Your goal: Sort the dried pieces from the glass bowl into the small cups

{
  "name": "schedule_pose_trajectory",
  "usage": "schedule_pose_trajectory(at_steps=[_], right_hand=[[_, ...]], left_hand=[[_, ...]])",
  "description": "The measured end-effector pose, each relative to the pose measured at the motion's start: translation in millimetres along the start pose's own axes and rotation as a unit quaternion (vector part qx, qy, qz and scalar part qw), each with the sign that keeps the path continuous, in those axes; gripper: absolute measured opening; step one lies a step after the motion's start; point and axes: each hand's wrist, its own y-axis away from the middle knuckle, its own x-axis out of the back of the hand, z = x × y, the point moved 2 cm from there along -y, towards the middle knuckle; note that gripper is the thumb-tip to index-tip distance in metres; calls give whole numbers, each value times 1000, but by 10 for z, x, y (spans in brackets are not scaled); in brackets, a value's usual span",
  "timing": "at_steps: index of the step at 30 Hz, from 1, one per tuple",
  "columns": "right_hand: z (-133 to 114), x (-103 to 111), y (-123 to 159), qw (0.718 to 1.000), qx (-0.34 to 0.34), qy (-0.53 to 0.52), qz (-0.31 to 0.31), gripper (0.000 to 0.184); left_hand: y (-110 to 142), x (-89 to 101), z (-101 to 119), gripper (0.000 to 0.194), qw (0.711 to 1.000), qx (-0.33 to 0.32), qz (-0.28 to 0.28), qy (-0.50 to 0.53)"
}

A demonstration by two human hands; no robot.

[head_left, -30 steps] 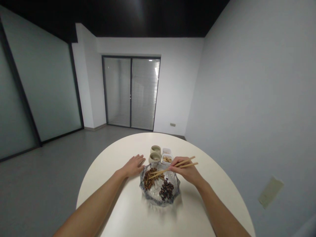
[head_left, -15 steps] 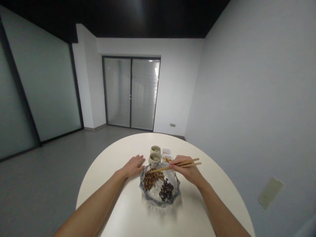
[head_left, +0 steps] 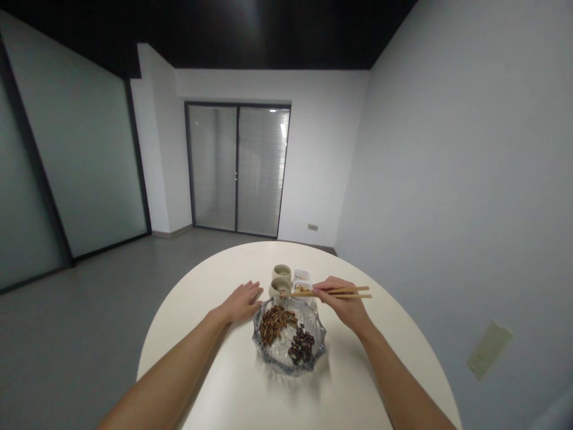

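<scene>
Right hand (head_left: 342, 300) pinches two slim bamboo chopsticks (head_left: 347, 291), light and stiff, best held mid-shaft; tips over a small white square dish (head_left: 302, 288). Left hand (head_left: 242, 301) spread on the round cream table (head_left: 201, 280), just beside one fragile-looking cut-glass bowl (head_left: 268, 358). Inside: striped brown seeds (head_left: 274, 324), dark beans (head_left: 302, 346), likely slippery, too many to count. Behind: two ceramic cups (head_left: 282, 273), a second white dish (head_left: 302, 275).
</scene>
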Motion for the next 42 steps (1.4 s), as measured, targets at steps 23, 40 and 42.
schedule_pose_trajectory(at_steps=[23,40,42], right_hand=[[118,-3,21,997,6,35,65,17],[119,55,43,993,-107,5,-48,24],[108,54,46,993,-101,11,-54,23]], left_hand=[[17,21,19,54,1000,1,7,8],[13,24,-2,55,1000,-2,7,10],[15,28,-4,55,1000,-3,6,11]])
